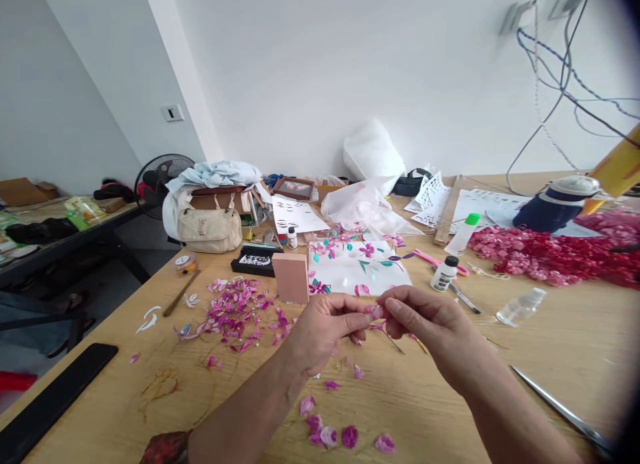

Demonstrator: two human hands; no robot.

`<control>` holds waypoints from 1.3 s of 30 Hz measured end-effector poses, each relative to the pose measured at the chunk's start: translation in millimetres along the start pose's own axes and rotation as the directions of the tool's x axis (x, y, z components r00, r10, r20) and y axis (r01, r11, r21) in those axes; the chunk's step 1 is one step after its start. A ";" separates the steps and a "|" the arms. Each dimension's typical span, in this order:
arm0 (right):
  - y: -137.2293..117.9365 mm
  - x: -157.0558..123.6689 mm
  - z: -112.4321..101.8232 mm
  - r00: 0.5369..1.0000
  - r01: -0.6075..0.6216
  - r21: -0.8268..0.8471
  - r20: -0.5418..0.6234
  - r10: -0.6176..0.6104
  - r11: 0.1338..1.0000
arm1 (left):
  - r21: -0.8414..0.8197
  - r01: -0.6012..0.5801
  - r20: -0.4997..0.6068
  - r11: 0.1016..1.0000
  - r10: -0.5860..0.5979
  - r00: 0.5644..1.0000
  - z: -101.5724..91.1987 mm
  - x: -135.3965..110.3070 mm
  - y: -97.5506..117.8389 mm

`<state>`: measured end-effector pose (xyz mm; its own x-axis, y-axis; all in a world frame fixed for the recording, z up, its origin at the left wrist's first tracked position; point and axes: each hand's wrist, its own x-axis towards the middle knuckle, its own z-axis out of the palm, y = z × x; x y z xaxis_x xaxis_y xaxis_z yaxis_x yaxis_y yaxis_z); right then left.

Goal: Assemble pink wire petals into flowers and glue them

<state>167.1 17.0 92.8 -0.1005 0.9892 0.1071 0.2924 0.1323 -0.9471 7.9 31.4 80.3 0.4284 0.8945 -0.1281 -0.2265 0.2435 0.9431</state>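
Observation:
My left hand [336, 324] and my right hand [417, 317] meet over the middle of the table, fingertips pinched together. Between them is a small pink petal [374, 311], its edges partly covered by my fingers. Both hands are closed on this piece, and thin stems show just below them. Several loose pink petals [350, 437] lie on the wood in front of my wrists. To the left of my left hand spreads a heap of magenta petals [235, 311]. A pink block [291, 278] stands upright behind my left hand, beside a white sheet with flowers [385, 271].
On the right are a black-capped bottle [444, 275], a green-capped bottle [463, 235], a clear spray bottle [521, 308], pink scissors [440, 261] and long metal tweezers [555, 405]. A wooden stick [181, 293] and a black bar [57, 401] lie left. A beige bag [210, 228] stands behind.

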 end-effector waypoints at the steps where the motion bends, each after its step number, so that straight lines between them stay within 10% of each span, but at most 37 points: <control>1: 0.0 0.1 0.1 1.000 -0.007 0.021 0.018 0.007 1.000 | -0.001 -0.004 -0.001 1.000 0.004 1.000 0.1 -0.3 0.2; 9: -2.3 -1.5 9.5 0.998 -0.045 0.234 0.047 0.035 0.971 | 0.047 -0.064 0.051 0.997 0.061 0.997 -3.4 0.6 -4.7; 25: -4.1 -2.1 12.3 0.994 -0.058 0.070 -0.086 0.064 0.996 | 0.105 -0.088 0.012 0.991 0.087 0.996 0.1 1.0 -4.0; 39: -2.1 -0.1 5.3 0.994 -0.048 0.189 0.110 0.027 0.981 | -0.164 -0.035 -0.007 0.986 0.034 0.999 1.3 -1.3 0.3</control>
<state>161.5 16.3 93.1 -0.1962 0.9794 0.0473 0.1121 0.0703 -0.9912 8.5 29.8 81.2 0.4142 0.9049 -0.0984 -0.3818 0.2708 0.8837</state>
